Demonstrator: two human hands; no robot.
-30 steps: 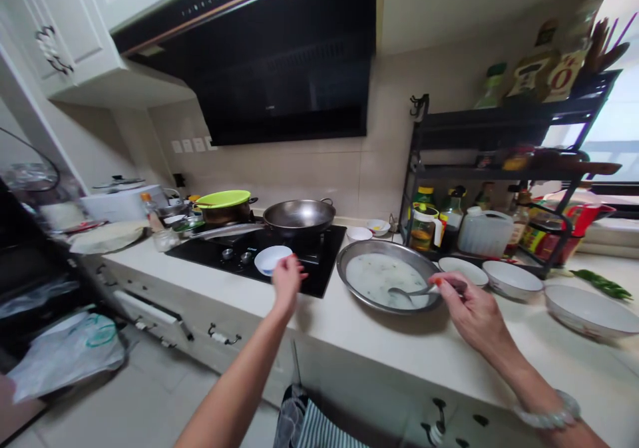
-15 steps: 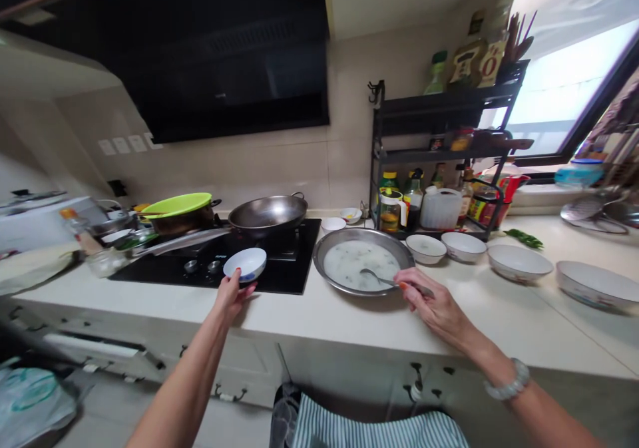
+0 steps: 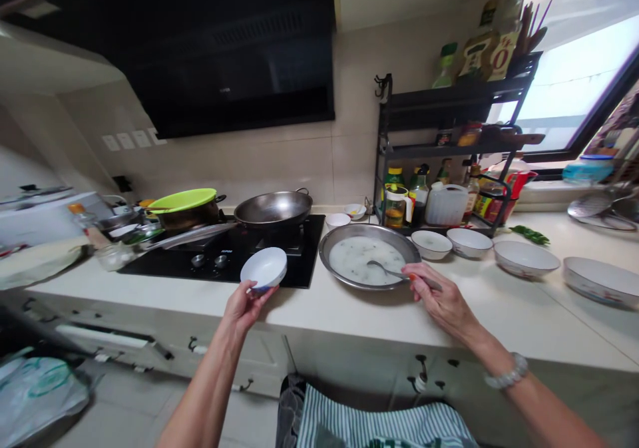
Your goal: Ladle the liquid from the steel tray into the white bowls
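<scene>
My left hand (image 3: 245, 307) grips a white bowl (image 3: 264, 267) by its near side, holding it tilted over the front edge of the black stove. Its inside looks bare. Fingers of my right hand (image 3: 435, 295) close around the handle of a metal spoon (image 3: 389, 270). The spoon's head dips into a milky white mixture (image 3: 357, 251) with small dark bits. A wide steel basin (image 3: 335, 277) on the counter holds that mixture, just right of the stove.
White bowls line the counter to the right, among them a small one (image 3: 432, 245) with pale contents. A wok (image 3: 273, 210) and a lime-green basin (image 3: 186, 200) stand on the stove (image 3: 172, 261). A black spice rack (image 3: 424, 148) with bottles rises behind.
My left hand has brought the white bowl to the right, nearer the basin, and tilted it more. My right hand keeps the spoon in the mixture. The view has shifted slightly.
</scene>
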